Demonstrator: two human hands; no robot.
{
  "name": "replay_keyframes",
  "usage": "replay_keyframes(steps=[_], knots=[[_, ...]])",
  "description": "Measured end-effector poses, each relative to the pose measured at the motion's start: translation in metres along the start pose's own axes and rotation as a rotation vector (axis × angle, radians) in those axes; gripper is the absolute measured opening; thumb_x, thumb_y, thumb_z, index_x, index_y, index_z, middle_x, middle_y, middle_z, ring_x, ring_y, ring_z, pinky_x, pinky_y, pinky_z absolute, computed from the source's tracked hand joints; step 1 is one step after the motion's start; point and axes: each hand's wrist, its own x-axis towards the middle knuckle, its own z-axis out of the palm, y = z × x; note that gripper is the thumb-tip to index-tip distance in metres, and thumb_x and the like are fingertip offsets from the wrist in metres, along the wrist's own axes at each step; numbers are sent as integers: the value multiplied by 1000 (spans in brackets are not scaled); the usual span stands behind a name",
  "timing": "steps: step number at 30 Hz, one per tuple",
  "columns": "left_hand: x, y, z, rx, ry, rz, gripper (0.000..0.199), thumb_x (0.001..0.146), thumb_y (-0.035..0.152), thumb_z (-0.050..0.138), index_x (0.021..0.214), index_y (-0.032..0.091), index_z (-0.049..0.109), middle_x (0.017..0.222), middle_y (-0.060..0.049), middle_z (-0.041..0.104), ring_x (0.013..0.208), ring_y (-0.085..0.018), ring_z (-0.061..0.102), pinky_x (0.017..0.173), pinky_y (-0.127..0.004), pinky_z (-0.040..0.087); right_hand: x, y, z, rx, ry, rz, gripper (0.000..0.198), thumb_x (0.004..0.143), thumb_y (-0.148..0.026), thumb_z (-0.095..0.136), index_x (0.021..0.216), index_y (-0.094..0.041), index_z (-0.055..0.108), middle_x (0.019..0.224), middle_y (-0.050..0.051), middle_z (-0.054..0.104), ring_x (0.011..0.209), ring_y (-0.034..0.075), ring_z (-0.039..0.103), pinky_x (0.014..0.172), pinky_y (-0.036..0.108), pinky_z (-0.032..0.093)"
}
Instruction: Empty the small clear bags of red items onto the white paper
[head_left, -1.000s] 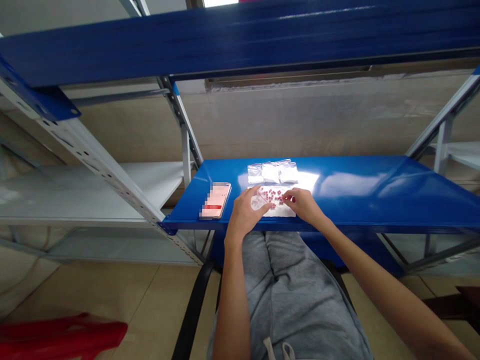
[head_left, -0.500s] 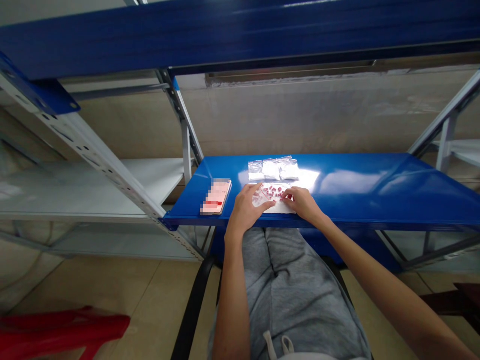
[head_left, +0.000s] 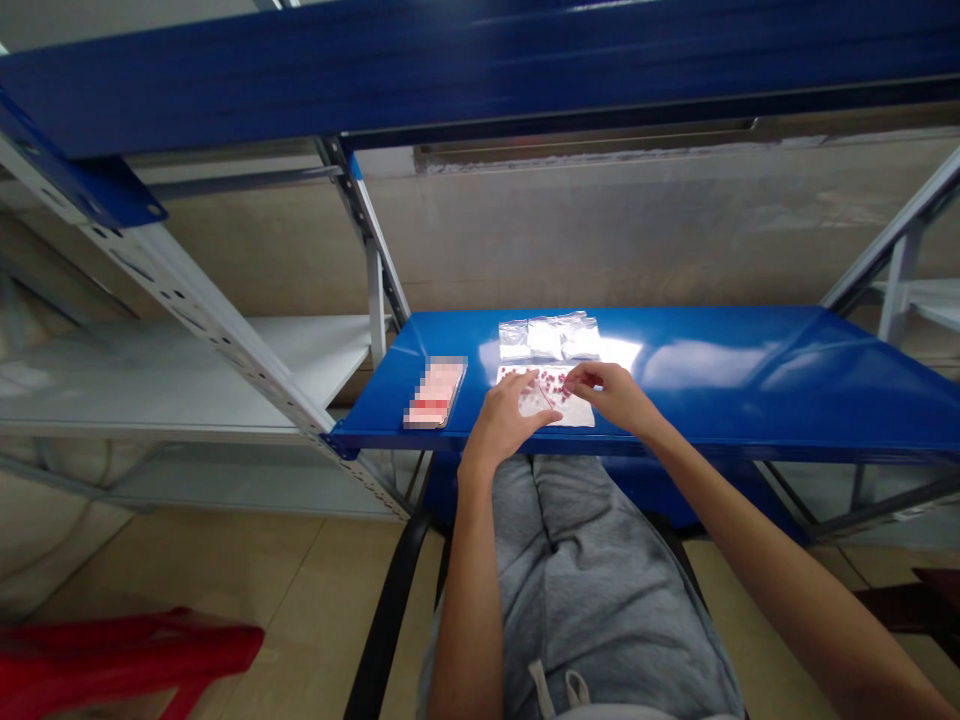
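Note:
A white sheet (head_left: 581, 414) lies at the front of the blue shelf, with many small red beads (head_left: 553, 382) scattered on it. Over its left part is my left hand (head_left: 506, 412), thumb and index finger apart, with a thin red string (head_left: 545, 393) running between their tips. My right hand (head_left: 611, 393) is at the sheet's right side, thumb and fingertips pinched together close to the beads. Whatever sits in that pinch is too small to make out.
Several shiny clear plastic bags (head_left: 547, 338) lie behind the sheet. To the left rests a phone (head_left: 435, 394) with a blurred screen. The blue shelf (head_left: 735, 390) has a front edge just above my lap, and metal uprights (head_left: 187, 300) stand at the side.
My left hand has shifted slightly right over the sheet, and the red string has moved with it. My right hand has risen a little away from the sheet, still pinched.

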Motion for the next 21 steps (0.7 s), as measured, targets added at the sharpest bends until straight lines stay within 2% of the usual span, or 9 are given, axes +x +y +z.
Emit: replay_keyframes(steps=[3,8,12,18,21], knots=[[1,5,3,-47,-22,-1,55,75,31,87,125,19,67,126,-10,71,120,-28,65,108,-43,49,-2,-17,1,95,-52,-18,25,89,-39,63,86,-16,73,83,6,74,73,18,62,68,30,46],[1,13,6,-136,-45,2,51,74,28,87,121,22,68,121,-7,74,113,-26,68,102,-41,52,-4,-30,0,61,-64,-54,27,91,-40,62,93,-18,77,89,6,77,80,20,65,72,30,46],[1,13,6,-157,-35,5,51,73,27,87,121,22,68,122,-7,73,113,-26,68,101,-40,52,-3,-31,-6,59,-85,-41,31,93,-42,59,91,-17,77,89,6,76,80,19,63,72,29,47],[2,9,9,-144,4,56,55,72,29,89,122,21,67,122,-8,73,111,-25,68,98,-39,53,-6,-41,-7,153,-252,-17,33,92,-45,61,95,-18,79,85,4,74,76,17,64,72,28,49],[2,9,9,-148,0,80,57,72,30,89,124,22,66,125,-8,72,114,-25,67,102,-40,52,-8,-39,-3,180,-256,44,28,86,-42,66,85,-16,77,84,5,72,68,15,63,62,27,51]])
